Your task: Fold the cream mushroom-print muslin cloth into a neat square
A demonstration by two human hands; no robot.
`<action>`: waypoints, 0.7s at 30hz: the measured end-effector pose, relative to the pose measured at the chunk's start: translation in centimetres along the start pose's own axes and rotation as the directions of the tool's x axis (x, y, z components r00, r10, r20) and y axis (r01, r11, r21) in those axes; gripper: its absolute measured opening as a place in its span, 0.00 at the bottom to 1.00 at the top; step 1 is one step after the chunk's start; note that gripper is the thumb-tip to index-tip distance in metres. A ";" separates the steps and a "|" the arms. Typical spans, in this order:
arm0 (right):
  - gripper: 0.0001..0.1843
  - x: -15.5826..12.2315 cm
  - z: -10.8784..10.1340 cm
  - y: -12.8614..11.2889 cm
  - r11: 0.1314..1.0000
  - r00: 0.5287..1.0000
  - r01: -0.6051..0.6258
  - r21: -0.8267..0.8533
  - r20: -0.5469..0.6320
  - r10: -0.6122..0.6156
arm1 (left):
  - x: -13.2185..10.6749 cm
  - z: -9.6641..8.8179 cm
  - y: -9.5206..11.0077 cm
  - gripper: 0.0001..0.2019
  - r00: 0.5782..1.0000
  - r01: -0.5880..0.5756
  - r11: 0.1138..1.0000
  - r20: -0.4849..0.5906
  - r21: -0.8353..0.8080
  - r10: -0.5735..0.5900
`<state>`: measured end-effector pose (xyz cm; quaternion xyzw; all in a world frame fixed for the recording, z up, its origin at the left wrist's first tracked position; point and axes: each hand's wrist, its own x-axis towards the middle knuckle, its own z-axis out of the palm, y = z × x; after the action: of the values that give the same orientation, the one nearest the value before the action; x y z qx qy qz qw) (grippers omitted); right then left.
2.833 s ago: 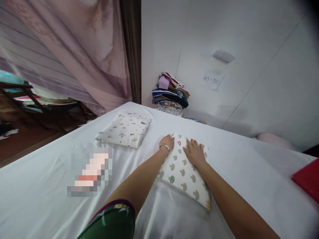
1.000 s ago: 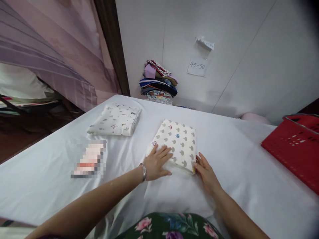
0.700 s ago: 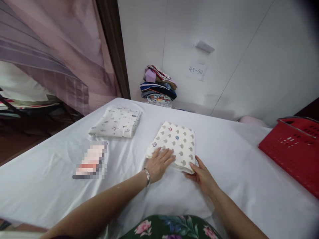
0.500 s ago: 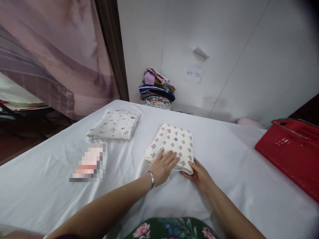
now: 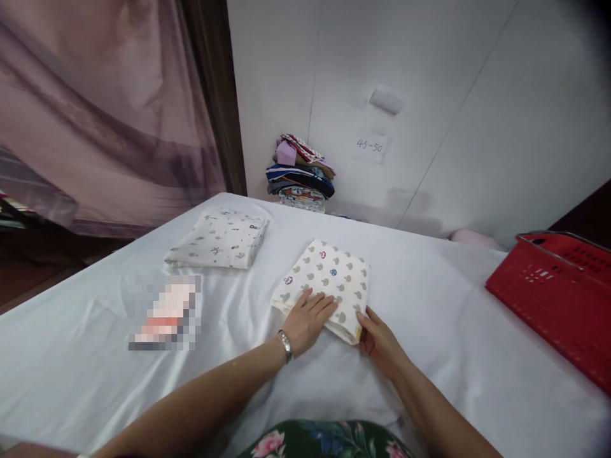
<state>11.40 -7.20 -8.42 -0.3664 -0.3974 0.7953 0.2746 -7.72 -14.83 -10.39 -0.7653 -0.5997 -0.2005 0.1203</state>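
A folded white cloth (image 5: pixel 334 267) with grey mushroom-like prints and a few coloured ones lies on the white-covered table in front of me. My left hand (image 5: pixel 309 323), a silver bracelet at its wrist, rests flat on the cloth's near left part with its fingers stretched out. At the near right corner, my right hand (image 5: pixel 378 338) grips the cloth's edge, thumb at the top layer; its other fingers are partly hidden. Farther left lies a second folded cloth (image 5: pixel 217 242), white with small grey and dark prints, which neither hand touches.
A blurred-out pinkish object (image 5: pixel 167 315) lies on the white table cover (image 5: pixel 424 305) to the left. On the right stands a red basket (image 5: pixel 554 299) with a metal handle. Stacked folded clothes (image 5: pixel 300 172) stand beyond the far edge, against a wall. A pinkish curtain (image 5: pixel 119 108) hangs at left.
The mushroom-print cloth has turned slightly, its near right corner shifting toward me and left. My right hand has moved along with that corner; my left hand stays flat on top.
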 end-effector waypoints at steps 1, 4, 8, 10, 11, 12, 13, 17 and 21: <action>0.26 0.4 -0.3 -0.1 1.000 1.000 0.000 -0.004 -0.008 0.000 | -0.5 -0.3 -0.4 0.25 1.000 -0.016 1.000 -0.006 0.001 0.016; 0.22 2.4 -1.1 -0.8 0.999 0.999 -0.025 -0.030 -0.032 0.024 | -2.0 -1.3 -1.6 0.23 0.995 -0.098 0.995 -0.032 -0.002 0.098; 0.22 5.8 -1.5 -1.8 0.997 0.997 0.033 -0.075 -0.069 -0.038 | -4.0 -2.0 -2.9 0.23 0.973 -0.216 0.976 -0.082 -0.003 0.215; 0.21 7.2 -1.4 -2.3 0.991 0.989 0.103 -0.082 -0.100 -0.111 | -4.6 -2.2 -3.2 0.23 0.969 -0.235 0.972 -0.082 -0.005 0.234; 0.19 7.8 -1.3 -2.6 0.988 0.984 0.131 -0.084 -0.113 -0.140 | -4.8 -2.2 -3.3 0.23 0.969 -0.237 0.972 -0.075 -0.008 0.236; 0.18 8.3 -1.3 -2.8 0.986 0.981 0.145 -0.088 -0.116 -0.155 | -5.0 -2.3 -3.3 0.23 0.970 -0.237 0.971 -0.065 -0.012 0.236; 0.16 8.7 -1.3 -3.2 0.986 0.982 0.141 -0.093 -0.114 -0.151 | -5.0 -2.3 -3.3 0.23 0.969 -0.240 0.971 -0.055 -0.015 0.239; 0.15 8.8 -2.9 -4.7 0.986 0.979 0.127 -0.108 -0.147 -0.142 | -4.3 -2.4 -3.2 0.21 0.961 -0.276 0.960 -0.024 -0.042 0.276; 0.22 6.8 -6.6 -5.8 0.956 0.924 0.272 -0.111 -0.248 -0.292 | -1.9 -1.2 -2.8 0.21 0.961 -0.275 0.956 0.012 -0.099 0.277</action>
<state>13.58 3.72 -8.81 -0.4171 -0.4354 0.6768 0.4223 -11.03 -16.25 -10.28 -0.8489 -0.4781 -0.2005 0.1025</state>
